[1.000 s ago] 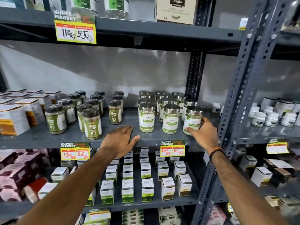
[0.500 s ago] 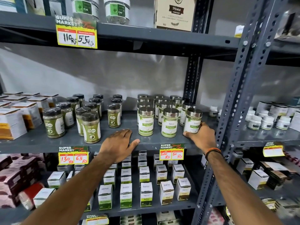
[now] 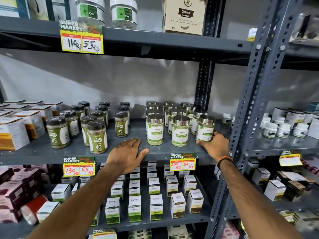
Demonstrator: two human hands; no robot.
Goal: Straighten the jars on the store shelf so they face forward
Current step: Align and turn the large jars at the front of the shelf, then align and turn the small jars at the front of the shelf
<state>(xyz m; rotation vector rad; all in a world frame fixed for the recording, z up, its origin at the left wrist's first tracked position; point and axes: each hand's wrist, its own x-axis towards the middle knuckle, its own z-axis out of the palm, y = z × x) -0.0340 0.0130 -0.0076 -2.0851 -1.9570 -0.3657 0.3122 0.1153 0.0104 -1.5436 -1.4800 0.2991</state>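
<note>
On the grey middle shelf (image 3: 43,152) stand several steel-lidded jars with green and white labels. In the front row, the left jar (image 3: 155,130) and the middle jar (image 3: 179,133) show their labels to the front. My right hand (image 3: 214,145) grips the base of the right front jar (image 3: 205,130), which leans slightly and shows its label. My left hand (image 3: 126,153) lies flat and open on the shelf's front edge, left of these jars. Dark-lidded green powder jars (image 3: 97,138) stand further left.
A perforated steel upright (image 3: 248,107) rises just right of my right hand. White boxes (image 3: 12,133) fill the shelf's left end. Small white tubs (image 3: 283,130) sit on the neighbouring shelf. Price tags (image 3: 183,162) hang on the shelf edge. Boxed goods fill the shelf below.
My right hand has slid down to the right front jar's base and the jar's label now faces forward. My left hand stays flat on the shelf edge. The camera has tilted up a little.
</note>
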